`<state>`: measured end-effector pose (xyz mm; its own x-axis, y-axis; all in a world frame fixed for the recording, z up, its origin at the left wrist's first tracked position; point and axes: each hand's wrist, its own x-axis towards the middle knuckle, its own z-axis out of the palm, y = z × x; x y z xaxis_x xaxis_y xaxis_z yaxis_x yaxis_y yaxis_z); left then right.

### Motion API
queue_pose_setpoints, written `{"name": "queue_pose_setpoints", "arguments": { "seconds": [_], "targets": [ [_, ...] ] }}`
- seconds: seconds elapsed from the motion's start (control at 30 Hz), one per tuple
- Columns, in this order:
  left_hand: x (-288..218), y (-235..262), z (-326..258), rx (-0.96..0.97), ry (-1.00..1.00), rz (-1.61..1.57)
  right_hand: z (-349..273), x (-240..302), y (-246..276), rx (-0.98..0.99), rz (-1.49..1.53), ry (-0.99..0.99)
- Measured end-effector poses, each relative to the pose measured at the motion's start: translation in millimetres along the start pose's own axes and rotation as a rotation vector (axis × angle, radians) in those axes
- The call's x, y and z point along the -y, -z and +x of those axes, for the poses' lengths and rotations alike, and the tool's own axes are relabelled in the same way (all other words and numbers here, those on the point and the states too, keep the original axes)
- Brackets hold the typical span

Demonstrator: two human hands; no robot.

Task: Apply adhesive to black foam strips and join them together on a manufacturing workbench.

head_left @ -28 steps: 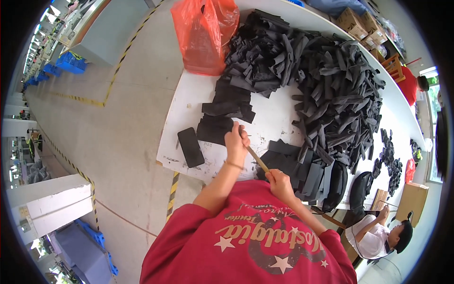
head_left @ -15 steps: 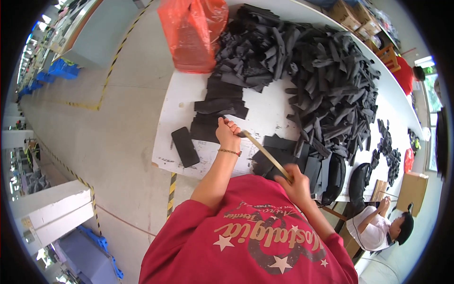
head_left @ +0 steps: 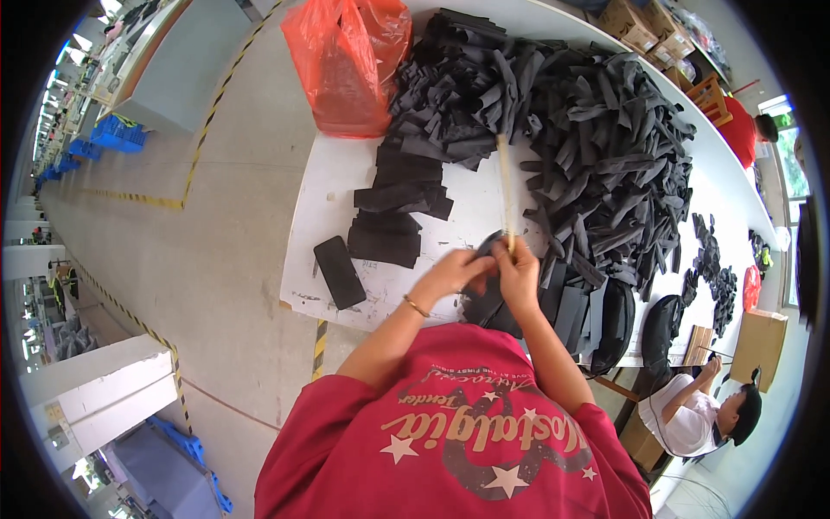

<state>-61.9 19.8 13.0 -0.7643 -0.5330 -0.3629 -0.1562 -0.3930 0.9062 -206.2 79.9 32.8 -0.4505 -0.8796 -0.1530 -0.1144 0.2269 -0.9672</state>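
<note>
My right hand [head_left: 519, 270] is closed round the lower end of a thin, pale wooden-looking stick [head_left: 506, 186], which points away from me over the white table. Close beside it, my left hand [head_left: 458, 272] has its fingers drawn together on a curled black strip [head_left: 490, 244]. The strip lies between the two hands, and its far side is partly hidden by the fingers. Flat black pieces [head_left: 385, 238] lie in overlapping rows left of my hands. A black phone-like slab [head_left: 340, 273] rests near the table's left edge. More flat black pieces [head_left: 566, 311] are beside my right forearm.
A large heap of black strips [head_left: 605, 156] covers the far right of the white table [head_left: 324, 195]. An orange-red plastic bag [head_left: 341, 78] stands at the far left. Rounded black items [head_left: 614, 324] sit right of my arm. A person in white [head_left: 687, 415] sits at the right.
My left hand has drawn back and right to meet my right hand. The right hand has moved away from my body, and the stick has swung from slanting left to nearly straight ahead.
</note>
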Motion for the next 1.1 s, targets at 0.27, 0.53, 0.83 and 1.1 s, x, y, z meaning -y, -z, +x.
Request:
{"name": "queue_pose_setpoints", "arguments": {
  "seconds": [0.27, 0.53, 0.83, 1.1],
  "targets": [
    [-2.4, -57.1, -16.7, -0.018, -0.109, -0.174, 46.2, 18.3, 53.7, -0.603, 0.258, 0.114],
    [62.5, 82.0, -19.2, -0.887, -0.377, 1.006, 69.6, 19.8, 156.8, -0.501, -0.696, 0.089],
    [49.9, 119.8, -26.0, -0.605, -0.372, 0.889, -9.3, -17.5, 78.1, 0.293, -0.822, 0.411],
    [33.0, 115.1, -28.7, -0.52, -0.432, 0.875, -0.6, -19.9, 55.5, 0.347, -0.865, 0.493]
  ]
}}
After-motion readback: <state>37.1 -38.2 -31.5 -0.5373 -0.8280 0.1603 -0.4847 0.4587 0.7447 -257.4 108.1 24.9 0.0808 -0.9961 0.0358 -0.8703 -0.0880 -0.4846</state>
